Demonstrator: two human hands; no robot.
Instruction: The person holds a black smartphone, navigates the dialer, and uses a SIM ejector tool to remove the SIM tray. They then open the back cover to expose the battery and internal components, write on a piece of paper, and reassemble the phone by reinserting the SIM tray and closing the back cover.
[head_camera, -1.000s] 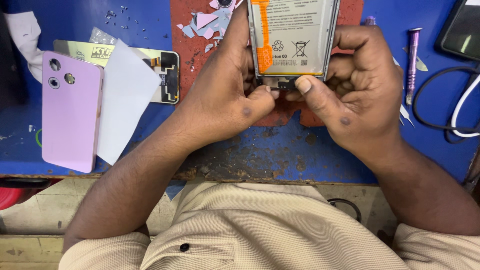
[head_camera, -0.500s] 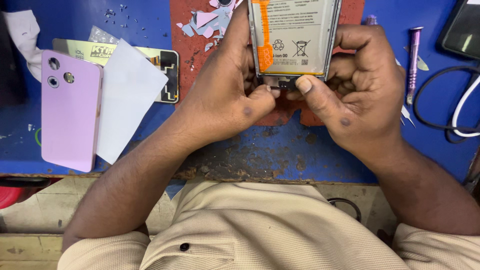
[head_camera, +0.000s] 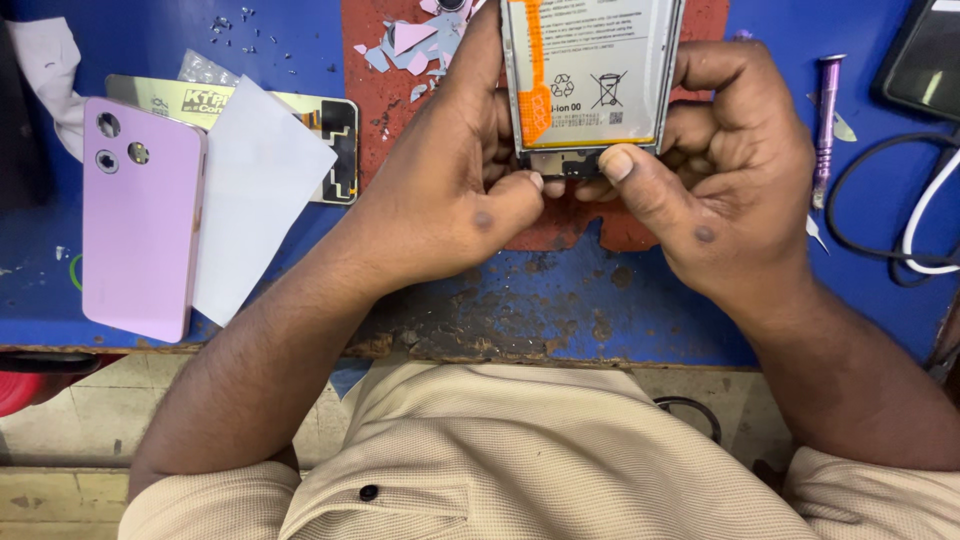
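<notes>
An opened phone (head_camera: 590, 85) with its grey battery and an orange strip showing is held upright over a red mat (head_camera: 420, 110) at the top centre. My left hand (head_camera: 450, 180) grips its left side, thumb pressed at the bottom edge. My right hand (head_camera: 720, 170) grips the right side, its thumb tip on the bottom edge beside the left thumb. The phone's top runs out of view.
A pink phone back cover (head_camera: 140, 225) lies at the left beside a white sheet (head_camera: 250, 190) and a phone frame (head_camera: 330, 150). Broken glass bits (head_camera: 405, 45) lie on the mat. A purple screwdriver (head_camera: 825, 120), black and white cables (head_camera: 900, 230) and a dark phone (head_camera: 925, 60) are on the right. The blue bench (head_camera: 560, 310) edge is worn.
</notes>
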